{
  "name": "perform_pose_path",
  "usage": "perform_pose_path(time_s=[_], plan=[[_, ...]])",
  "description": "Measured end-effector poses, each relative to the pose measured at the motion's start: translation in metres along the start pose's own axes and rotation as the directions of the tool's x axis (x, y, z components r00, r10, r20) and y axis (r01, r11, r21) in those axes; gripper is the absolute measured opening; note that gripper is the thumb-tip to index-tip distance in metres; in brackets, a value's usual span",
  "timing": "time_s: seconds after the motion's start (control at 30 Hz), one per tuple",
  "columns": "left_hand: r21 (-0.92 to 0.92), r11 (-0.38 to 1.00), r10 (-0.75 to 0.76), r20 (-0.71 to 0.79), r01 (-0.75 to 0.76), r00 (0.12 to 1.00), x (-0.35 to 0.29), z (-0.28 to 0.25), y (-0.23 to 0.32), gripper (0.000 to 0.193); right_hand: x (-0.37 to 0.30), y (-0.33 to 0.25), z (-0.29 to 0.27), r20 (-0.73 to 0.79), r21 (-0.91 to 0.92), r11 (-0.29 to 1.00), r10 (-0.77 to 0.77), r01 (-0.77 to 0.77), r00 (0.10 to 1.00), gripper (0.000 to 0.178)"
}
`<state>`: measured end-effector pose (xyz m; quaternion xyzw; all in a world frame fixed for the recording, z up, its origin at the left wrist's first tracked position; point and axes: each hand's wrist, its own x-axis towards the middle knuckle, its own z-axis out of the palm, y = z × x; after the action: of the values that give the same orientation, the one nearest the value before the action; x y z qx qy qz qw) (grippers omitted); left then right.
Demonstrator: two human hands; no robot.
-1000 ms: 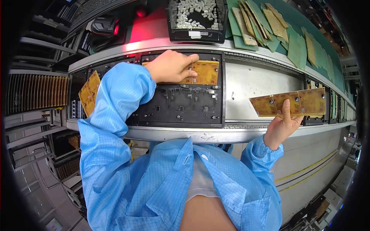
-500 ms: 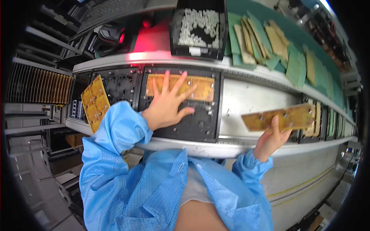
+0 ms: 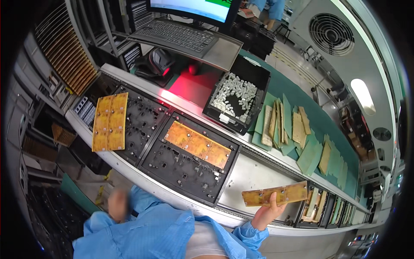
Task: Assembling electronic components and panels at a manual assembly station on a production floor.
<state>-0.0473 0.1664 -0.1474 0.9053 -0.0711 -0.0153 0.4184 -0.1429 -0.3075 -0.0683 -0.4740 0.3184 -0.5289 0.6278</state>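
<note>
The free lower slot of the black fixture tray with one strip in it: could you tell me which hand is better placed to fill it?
Probably the right hand: it holds a yellow circuit strip beside the black fixture tray. The left hand is blurred, low, apparently empty.

Flat black-framed monitor screen top centre behind the keyboard, lit white with a green patch at its right.

Up top, a monitor glows above a grey keyboard on its tilted shelf. Red light spills across the bench beside a black scanner. Racks of slotted boards line the left. A round fan grille sits in the grey cabinet on the right, with 1 bright lamp beneath it.
</note>
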Motion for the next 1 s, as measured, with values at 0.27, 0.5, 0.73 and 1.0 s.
perform_pose_path(time_s=[0.27,0.5,0.73,1.0], plan=[[-0.24,-0.016,-0.965,0.257,0.971,0.048,-0.17,0.094,-0.291,0.04,0.002,0.01,0.001,0.205,-0.012,0.989,0.144,-0.145,0.968,0.051],[-0.176,0.089,-0.929,0.34,0.98,0.145,-0.183,0.138,-0.282,0.041,-0.004,0.011,-0.007,0.217,-0.039,0.994,0.109,-0.103,0.97,0.051],[-0.088,0.225,-0.9,0.363,0.97,0.241,-0.17,0.13,-0.268,0.042,-0.005,0.017,-0.008,0.21,-0.051,0.991,0.129,-0.121,0.969,0.047],[0.03,0.355,-0.865,0.389,0.934,0.316,-0.153,0.115,-0.239,0.043,-0.008,0.015,-0.002,0.223,-0.058,0.987,0.158,-0.149,0.962,0.045]])
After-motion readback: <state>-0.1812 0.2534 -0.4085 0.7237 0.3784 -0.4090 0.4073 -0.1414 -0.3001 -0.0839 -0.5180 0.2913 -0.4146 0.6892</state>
